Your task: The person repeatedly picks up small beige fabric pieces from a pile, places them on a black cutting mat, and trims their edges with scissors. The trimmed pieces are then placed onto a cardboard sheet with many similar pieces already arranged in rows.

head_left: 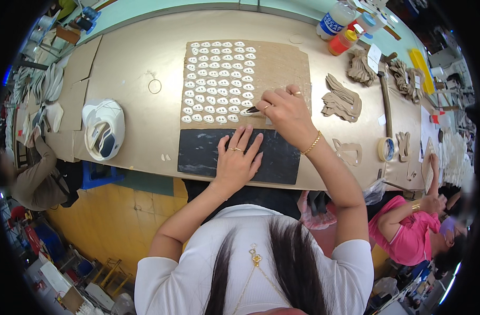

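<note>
"Where are you with those white pieces (221, 91)?"

"They lie in close rows on the brown sheet (283, 60), which rests on the counter (145, 131) in front of me. Rows cover the left part, down nearly to the lower edge."

"And your grip?"

"My right hand (284, 113) has its fingers pinched together around a dark slim tool (253, 109). Its tip is at the lowest piece of the rightmost column; I can't tell whether it touches. My left hand (239, 157) is spread, fingers apart, palm down on the black board (198, 159), fingertips reaching the sheet's lower edge. It's holding nothing."

"So how much is done?"

"By my judgement, the laid-out part reaches a little past the middle of the sheet. Most pieces I can make out carry small dark marks; at this size I can't check every one."

"What's left?"

"The right part of the sheet is bare, apart from what my own hand hides. Whether it's meant to be filled, I can't say. The piece under the tool looks to be the one in hand, and I wouldn't count it as finished."
</note>
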